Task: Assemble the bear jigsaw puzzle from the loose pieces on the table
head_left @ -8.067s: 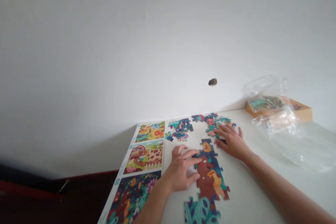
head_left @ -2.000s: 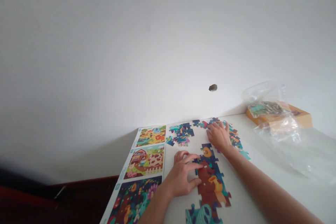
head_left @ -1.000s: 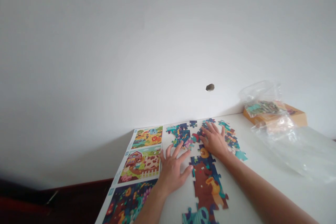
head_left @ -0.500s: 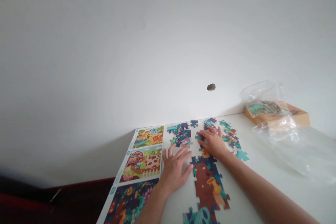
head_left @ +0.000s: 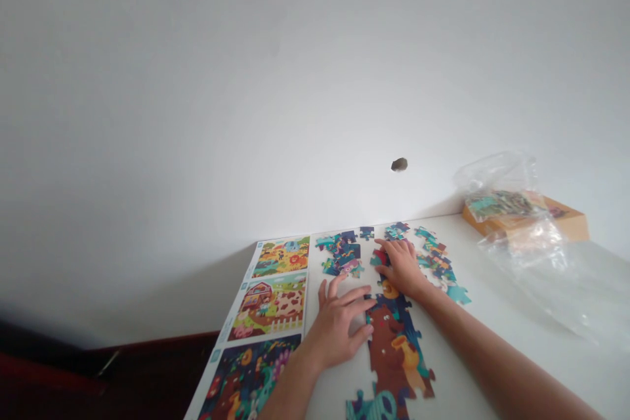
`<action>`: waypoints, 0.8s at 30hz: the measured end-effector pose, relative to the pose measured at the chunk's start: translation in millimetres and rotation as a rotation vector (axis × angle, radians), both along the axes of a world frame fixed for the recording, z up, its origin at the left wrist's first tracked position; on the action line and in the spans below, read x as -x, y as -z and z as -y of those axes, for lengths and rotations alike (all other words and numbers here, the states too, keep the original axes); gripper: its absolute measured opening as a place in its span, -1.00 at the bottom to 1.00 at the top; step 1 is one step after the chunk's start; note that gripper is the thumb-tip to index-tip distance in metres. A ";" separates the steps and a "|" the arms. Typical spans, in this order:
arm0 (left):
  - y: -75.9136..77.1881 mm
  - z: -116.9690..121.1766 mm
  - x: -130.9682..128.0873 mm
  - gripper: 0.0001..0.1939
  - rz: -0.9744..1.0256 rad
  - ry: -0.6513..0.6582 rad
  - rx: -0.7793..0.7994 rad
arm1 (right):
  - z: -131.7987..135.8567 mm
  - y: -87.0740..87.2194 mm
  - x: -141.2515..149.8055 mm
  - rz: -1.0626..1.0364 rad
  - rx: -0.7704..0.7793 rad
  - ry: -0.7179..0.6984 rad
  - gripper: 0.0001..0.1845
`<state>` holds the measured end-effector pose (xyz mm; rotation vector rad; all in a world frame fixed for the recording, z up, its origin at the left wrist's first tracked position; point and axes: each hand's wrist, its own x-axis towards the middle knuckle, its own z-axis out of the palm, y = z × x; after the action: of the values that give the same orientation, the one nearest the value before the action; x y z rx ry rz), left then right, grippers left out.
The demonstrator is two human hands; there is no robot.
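Observation:
A partly joined jigsaw puzzle [head_left: 386, 341] with a brown bear lies on the white table. My left hand [head_left: 339, 325] has its fingers spread, with fingertips at the puzzle's upper left edge. At the top end of the puzzle, my right hand [head_left: 404, 269] holds a puzzle piece [head_left: 378, 257] with red and teal on it between thumb and fingers. Part of that piece is hidden under the hand. Loose puzzle pieces [head_left: 344, 251] lie in a heap to the left, and more loose pieces [head_left: 437, 259] are spread to the right of my right hand.
A picture sheet [head_left: 268, 307] with several printed scenes lies along the table's left edge. At the back right, a clear plastic bag [head_left: 512, 210] with pieces inside rests on a yellow-orange box [head_left: 571, 220]. The white wall [head_left: 315, 111] has a small hole [head_left: 399, 165].
The red-and-teal piece has come from the back of the table to the puzzle's top end, with my right hand. My left hand moved off the puzzle's edge, then back to it.

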<state>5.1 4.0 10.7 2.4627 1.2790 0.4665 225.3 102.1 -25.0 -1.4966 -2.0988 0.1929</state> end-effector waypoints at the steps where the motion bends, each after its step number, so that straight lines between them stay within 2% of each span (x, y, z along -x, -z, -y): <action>1: 0.6 -0.3 0.1 -0.54 0.004 0.001 -0.002 | -0.4 -0.6 -0.2 -0.018 -0.002 -0.001 -0.38; 4: 1.1 -0.8 0.5 -0.54 0.013 0.003 -0.012 | -0.5 -8.6 -1.4 -0.081 0.001 -0.019 -0.47; 8: 0.9 -0.1 1.0 -0.54 0.018 0.003 -0.022 | 7.6 -31.2 -3.6 -0.177 0.032 -0.027 -0.86; 11: 4.2 -0.4 1.6 -0.45 0.072 -0.008 -0.052 | 28.5 -41.9 -2.4 -0.265 0.070 0.020 -0.83; 12: 6.0 -0.9 1.6 -0.42 0.108 -0.022 -0.065 | 38.4 -41.6 -1.1 -0.308 0.098 0.022 -0.82; 14: 10.3 -2.2 0.7 -0.37 0.201 -0.059 -0.085 | 59.9 -35.0 2.5 -0.597 0.237 -0.053 -0.80; 16: 14.4 -3.4 -1.2 -0.43 0.286 -0.073 -0.097 | 79.3 -24.6 6.1 -0.758 0.326 -0.119 -0.77; 17: 16.0 -3.8 -2.4 -0.52 0.321 -0.074 -0.106 | 86.8 -20.1 7.5 -0.770 0.354 -0.116 -0.77; 20: 18.9 -3.8 -5.0 -0.86 0.405 -0.098 -0.145 | 99.2 -17.5 9.9 -0.603 0.384 -0.139 -0.78; 24: 19.3 -3.3 -2.1 -0.84 0.536 -0.183 -0.136 | 107.0 -33.8 9.5 -0.264 0.211 -0.169 -0.80</action>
<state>7.2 7.3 -8.6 2.1065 1.2663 1.1998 215.8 -4.9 8.8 -1.3232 -2.0361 0.6573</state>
